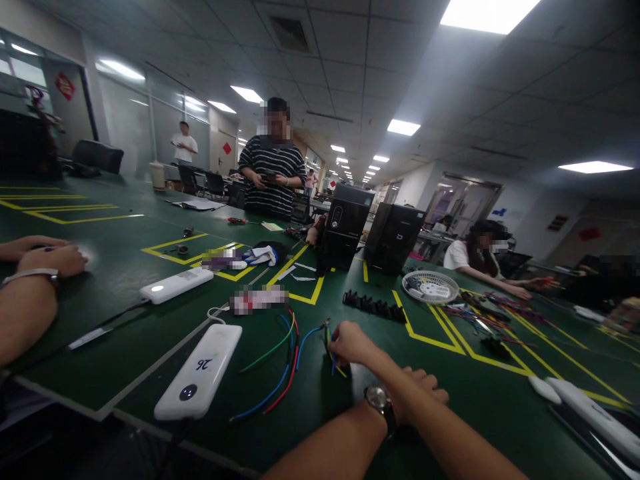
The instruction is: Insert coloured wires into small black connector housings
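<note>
My right hand (350, 343) reaches in from the lower right and is closed, fingertips pinched on thin wires (311, 339). Blue and yellow wire ends show around its fingers, with a small metal-looking end standing above them. My left arm, wearing a watch (379, 399), crosses beneath the right forearm. Beyond the crossing, my left hand (429, 385) rests on the green table with its fingers apart, partly hidden by that forearm. Left of my right hand lie longer loose red, blue and green wires (293, 360). A black ridged strip (374, 307) lies farther back.
White power banks (200, 370) (177, 285) lie left, with cables. Two black computer-like boxes (345, 227) (395, 238) stand at the back. A white round basket (430, 285) and bundled wires (490, 320) are right. Another person's hands (53, 259) rest at far left; others stand or sit beyond.
</note>
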Demonstrator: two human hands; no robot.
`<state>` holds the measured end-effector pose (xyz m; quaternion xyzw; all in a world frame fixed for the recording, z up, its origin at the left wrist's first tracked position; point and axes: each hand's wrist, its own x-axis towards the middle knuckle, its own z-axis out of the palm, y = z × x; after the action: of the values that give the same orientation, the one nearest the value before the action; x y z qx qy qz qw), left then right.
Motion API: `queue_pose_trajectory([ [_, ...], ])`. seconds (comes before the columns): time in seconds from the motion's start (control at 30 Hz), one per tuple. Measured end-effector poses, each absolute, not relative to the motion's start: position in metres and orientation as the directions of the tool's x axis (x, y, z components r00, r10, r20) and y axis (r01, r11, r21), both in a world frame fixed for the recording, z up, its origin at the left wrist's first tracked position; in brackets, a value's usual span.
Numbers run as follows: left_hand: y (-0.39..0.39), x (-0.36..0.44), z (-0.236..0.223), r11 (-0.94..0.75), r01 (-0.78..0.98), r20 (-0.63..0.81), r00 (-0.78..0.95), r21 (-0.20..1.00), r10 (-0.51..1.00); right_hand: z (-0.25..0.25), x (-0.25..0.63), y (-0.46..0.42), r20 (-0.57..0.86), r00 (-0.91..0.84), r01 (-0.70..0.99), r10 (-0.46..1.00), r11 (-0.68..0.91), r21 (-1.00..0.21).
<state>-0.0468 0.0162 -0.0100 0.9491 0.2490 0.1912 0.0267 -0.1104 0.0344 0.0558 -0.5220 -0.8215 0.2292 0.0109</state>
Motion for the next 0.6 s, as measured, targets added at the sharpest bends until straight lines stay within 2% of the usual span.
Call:
queue_pose_trajectory([
  [0.1, 0.021, -0.042, -0.015, -0.88, 0.457, 0.307, 0.825, 0.13, 0.474, 0.054, -0.136, 0.027, -0.16, -0.454, 0.861, 0.876, 0.385, -0.334],
  [0.27, 0.022, -0.041, -0.02, -0.876, 0.463, 0.376, 0.793, 0.137, 0.479, 0.06, -0.177, 0.025, -0.077, -0.441, 0.888, 0.894, 0.422, -0.182],
  [0.47, 0.016, -0.043, -0.01, -0.857, 0.496, 0.326, 0.793, 0.143, 0.514, 0.064, -0.213, 0.025, -0.136, -0.393, 0.92, 0.91, 0.386, -0.074],
  [0.6, 0.011, -0.046, -0.003, -0.844, 0.518, 0.306, 0.788, 0.139, 0.534, 0.065, -0.221, 0.029, -0.195, -0.428, 0.902, 0.883, 0.431, -0.026],
])
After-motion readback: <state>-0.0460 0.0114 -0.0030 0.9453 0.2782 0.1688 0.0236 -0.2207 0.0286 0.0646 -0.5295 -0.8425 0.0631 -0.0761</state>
